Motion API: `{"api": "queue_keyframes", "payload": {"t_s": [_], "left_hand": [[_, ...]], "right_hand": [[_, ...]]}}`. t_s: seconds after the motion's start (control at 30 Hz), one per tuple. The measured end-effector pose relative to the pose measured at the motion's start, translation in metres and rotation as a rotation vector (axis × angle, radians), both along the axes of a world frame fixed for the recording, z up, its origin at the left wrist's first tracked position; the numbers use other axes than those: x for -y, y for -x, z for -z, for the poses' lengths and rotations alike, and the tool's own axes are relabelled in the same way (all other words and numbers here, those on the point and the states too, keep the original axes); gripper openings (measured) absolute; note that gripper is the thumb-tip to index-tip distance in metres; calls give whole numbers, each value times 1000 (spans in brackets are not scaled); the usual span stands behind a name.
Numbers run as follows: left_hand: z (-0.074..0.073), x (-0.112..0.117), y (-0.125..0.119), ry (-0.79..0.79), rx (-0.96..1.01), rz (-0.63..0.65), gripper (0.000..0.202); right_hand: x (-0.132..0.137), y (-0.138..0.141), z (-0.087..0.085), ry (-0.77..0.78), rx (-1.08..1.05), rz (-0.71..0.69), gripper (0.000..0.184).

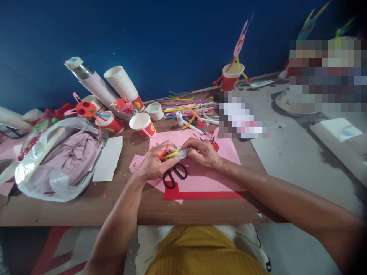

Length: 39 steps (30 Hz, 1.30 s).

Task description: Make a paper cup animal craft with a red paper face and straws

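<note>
My left hand (pixel 157 161) is closed around a pale roll of tape (pixel 181 154). A thin yellow strip (pixel 171 155) and a small orange-red piece (pixel 163 152) also stick out between its fingers. From the other side, my right hand (pixel 203 153) pinches at the edge of the same roll. Whether it holds a loose tape end is too small to tell. Just below the hands lie black-handled scissors (pixel 175 176); their blades are hidden. Beneath everything are pink paper (pixel 220 177) and a red sheet (pixel 200 196). A red paper cutout (pixel 213 145) rests beyond my right hand.
Colourful straws or sticks (pixel 189 107), a glue stick (pixel 179 118) and paper cups (pixel 142 125) stand or lie behind the hands. A plastic bag (pixel 61 164) fills the left side beside a white card (pixel 108 158). A cup figure (pixel 233 76) stands by the blue wall.
</note>
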State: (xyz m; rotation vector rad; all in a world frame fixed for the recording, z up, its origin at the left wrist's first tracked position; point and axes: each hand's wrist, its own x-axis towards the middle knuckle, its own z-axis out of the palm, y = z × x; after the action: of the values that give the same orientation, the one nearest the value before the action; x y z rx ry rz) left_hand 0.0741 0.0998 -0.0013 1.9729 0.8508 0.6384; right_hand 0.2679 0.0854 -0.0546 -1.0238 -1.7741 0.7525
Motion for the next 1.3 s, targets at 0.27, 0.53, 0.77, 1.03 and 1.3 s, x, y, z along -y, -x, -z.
{"api": "queue_keyframes", "payload": {"t_s": [0.27,0.53,0.77,1.03,1.3], "left_hand": [[-1,1,-3,56,-22,-34,13],[2,-2,-1,8,-30,-21,12],[3,0,-2,-1,-3,-16,9],[1,-1,-2,26,-31,-7,12],[4,-5,2,75,86,-16,12]], "right_hand": [[3,1,-2,64,-33,-30,16],[-1,2,2,99,-68,-19,13],[0,3,4,170,-173,-54,16],[1,4,2,163,-154,-49,11],[-1,4,5,213,-236,-33,20]]}}
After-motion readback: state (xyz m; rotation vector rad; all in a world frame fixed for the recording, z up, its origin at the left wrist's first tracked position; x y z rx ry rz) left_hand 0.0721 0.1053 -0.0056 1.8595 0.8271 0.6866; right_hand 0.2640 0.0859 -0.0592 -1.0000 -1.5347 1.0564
